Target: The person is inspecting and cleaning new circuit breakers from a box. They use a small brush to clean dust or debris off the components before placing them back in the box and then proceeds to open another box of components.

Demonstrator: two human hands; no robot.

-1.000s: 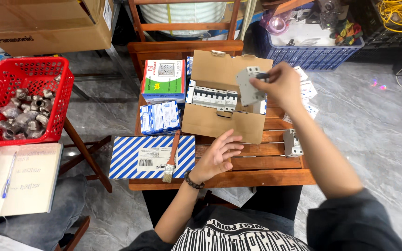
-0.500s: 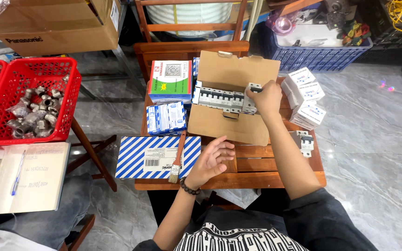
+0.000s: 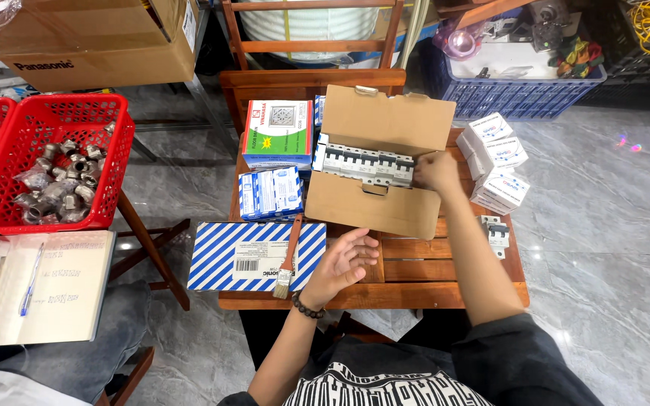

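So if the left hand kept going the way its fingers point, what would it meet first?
The left hand points up and right; it would probably first meet the front flap of the open cardboard box, though depth is unclear from above.

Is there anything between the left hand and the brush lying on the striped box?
Nothing visible stands between them. The left hand rests open, palm up, on the wooden table, just right of the brush, which lies on the blue striped box. The right hand is at the cardboard box.
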